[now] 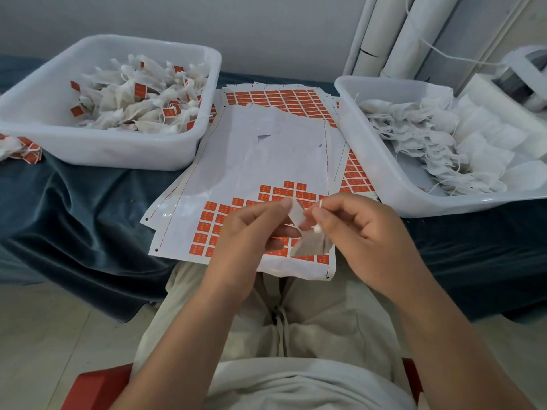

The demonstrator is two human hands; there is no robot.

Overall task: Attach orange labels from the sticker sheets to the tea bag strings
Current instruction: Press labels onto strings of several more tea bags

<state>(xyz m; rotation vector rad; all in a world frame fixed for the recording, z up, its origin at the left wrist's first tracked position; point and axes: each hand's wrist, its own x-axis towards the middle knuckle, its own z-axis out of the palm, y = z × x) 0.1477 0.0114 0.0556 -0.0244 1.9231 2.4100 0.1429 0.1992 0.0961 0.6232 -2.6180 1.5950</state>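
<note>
Though its orange face hidden, label (pixel 297 216) pinched by left hand (pixel 245 232), string (pixel 320 204) by right hand (pixel 361 229).

The tabletop (pixel 74 208), draped in dark teal cloth, carries a white tub (pixel 97 155) at 10 o'clock and another tub (pixel 384 184) at 2 o'clock. Sticker sheets (pixel 266 149) lie stacked between them, and a few labelled tea bags (pixel 17 147) sit at 9 o'clock.
</note>
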